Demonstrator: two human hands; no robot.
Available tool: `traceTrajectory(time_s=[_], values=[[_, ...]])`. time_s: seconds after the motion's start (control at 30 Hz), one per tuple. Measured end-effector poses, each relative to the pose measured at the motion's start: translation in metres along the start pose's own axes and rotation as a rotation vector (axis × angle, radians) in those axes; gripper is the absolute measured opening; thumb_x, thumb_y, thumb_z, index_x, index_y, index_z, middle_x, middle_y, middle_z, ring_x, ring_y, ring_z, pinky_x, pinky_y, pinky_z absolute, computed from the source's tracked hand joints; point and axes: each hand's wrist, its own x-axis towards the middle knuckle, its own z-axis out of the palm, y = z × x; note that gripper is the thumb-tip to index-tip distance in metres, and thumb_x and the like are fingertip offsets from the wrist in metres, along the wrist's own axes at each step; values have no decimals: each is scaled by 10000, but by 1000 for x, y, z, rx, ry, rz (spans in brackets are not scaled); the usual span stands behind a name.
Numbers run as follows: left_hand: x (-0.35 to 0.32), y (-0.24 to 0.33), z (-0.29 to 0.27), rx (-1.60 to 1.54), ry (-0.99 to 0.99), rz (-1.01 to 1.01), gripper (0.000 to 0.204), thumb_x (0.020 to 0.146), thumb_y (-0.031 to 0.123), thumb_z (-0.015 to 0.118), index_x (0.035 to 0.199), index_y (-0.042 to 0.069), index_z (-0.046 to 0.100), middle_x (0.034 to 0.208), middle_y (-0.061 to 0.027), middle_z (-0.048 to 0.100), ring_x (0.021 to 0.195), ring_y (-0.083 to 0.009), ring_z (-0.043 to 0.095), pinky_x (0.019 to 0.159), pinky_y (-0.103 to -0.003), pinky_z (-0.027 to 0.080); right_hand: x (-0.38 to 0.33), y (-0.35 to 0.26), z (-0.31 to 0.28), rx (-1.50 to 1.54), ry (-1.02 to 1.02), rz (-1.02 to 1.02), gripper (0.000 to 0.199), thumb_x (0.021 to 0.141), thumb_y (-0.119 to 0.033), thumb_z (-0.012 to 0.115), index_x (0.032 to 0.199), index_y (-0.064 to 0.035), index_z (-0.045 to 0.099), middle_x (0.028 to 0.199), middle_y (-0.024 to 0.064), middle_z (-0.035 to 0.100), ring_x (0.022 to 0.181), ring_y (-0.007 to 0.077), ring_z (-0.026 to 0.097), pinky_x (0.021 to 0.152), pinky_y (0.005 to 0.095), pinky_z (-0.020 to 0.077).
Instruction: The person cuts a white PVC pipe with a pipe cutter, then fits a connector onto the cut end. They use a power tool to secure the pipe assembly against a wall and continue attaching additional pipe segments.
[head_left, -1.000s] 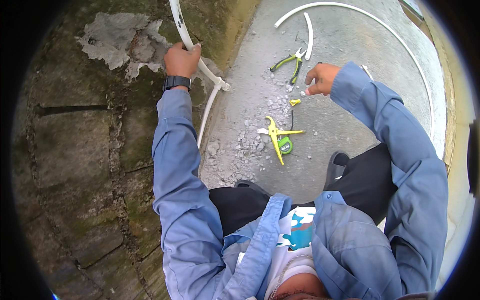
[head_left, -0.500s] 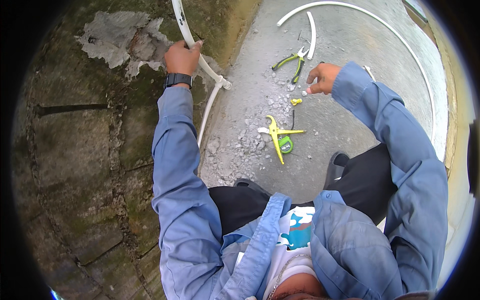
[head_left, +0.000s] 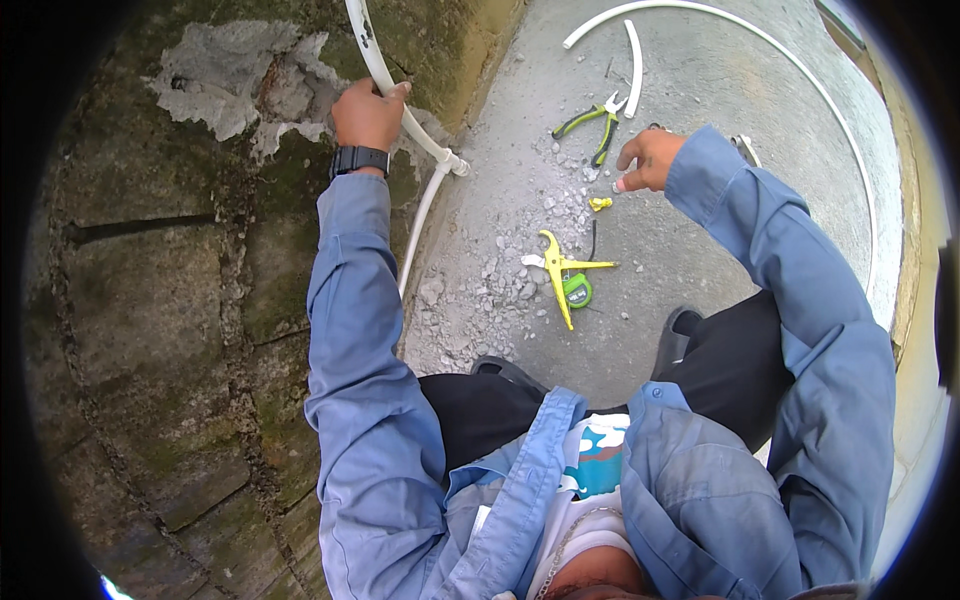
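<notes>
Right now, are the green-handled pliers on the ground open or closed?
Open. The green-handled pliers lie flat on the concrete ground with their handles spread apart, untouched; the right hand hovers just beside them.

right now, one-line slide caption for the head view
Left hand grips white pipe on wall; right hand hovers above yellow cutter.

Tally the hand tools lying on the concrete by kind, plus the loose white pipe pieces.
Yellow pipe cutter: 1
Green-handled pliers: 1
Green tape measure: 1
Loose white pipe pieces: 2, one long curved, one short
Total: 5
</notes>
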Motion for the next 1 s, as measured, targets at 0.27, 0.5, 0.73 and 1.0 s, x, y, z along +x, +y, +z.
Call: traceTrajectory(time_s=[0.27, 0.5, 0.73, 1.0], values=[[3, -6, -2, 34, -39, 4, 432, 788, 438, 754, 944, 36, 738, 813, -143, 729, 786, -311, 716, 747, -416, 559, -8, -9, -2, -3, 36, 63, 493, 798, -414, 746, 1116, -40, 708, 1107, 210, 681, 1043, 341, 652, 893, 410, 502], [7, -10, 5, 14, -27, 27, 410, 784, 413, 766, 936, 33, 734, 815, -144, 729, 770, -302, 717, 725, -418, 565, -8, -8, -9, -77, 49, -41, 553, 825, -411, 741, 1200, -15, 654, 1013, 227, 694, 932, 335, 679, 806, 412, 526], [5, -15, 1, -43, -32, 2, 357, 773, 346, 778, 930, 27, 734, 809, -176, 714, 785, -336, 707, 725, -429, 558, 1, -3, 1, -60, 46, 1, 540, 793, -436, 751, 1138, -25, 695, 993, 236, 705, 957, 351, 682, 849, 407, 522], [0, -2, -5, -132, -75, -77, 345, 777, 269, 788, 961, -12, 709, 854, -224, 701, 816, -367, 694, 774, -447, 552, 6, -2, 23, -96, -32, 22, 517, 780, -423, 771, 1121, -40, 706, 971, 216, 716, 926, 339, 693, 823, 412, 534]])
